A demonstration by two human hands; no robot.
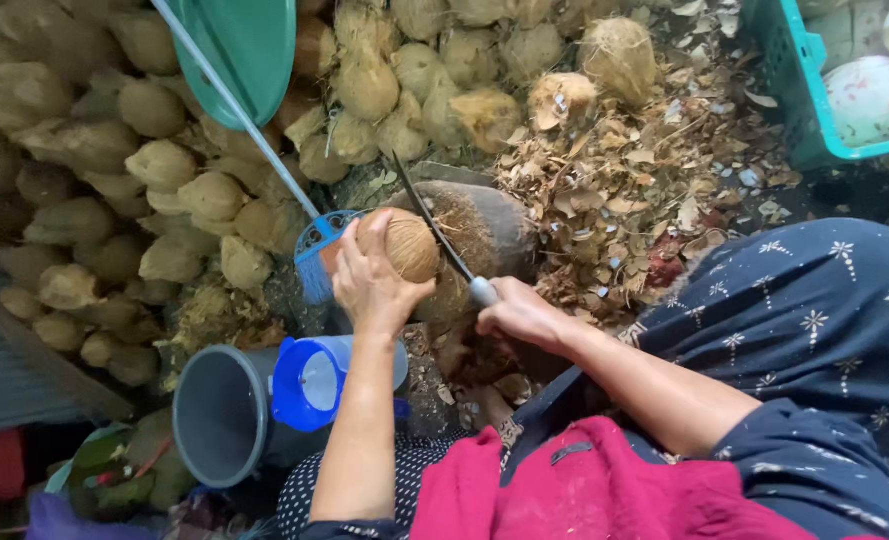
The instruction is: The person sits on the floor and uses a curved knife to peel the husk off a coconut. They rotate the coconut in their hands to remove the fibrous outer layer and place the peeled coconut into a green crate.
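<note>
The husked coconut (401,243) sits at frame centre, resting against a dark chopping block (489,228) at its 3 o'clock. The left hand (369,285) cups it from 7 o'clock, grip closed around the shell. The right hand (524,312) closes its grip on a long blade (434,225) laid across the nut. Step in hand, by judgement: trimming the shell. A pile of unhusked coconuts (114,180) lies at 9 o'clock, a grey bucket (219,415) at 7 o'clock.

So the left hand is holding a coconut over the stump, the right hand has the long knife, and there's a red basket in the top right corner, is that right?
Not quite: the basket in the top right corner is green, not red, as the head view shows. The left hand does hold the coconut over the stump, and the right hand holds the knife.
</note>
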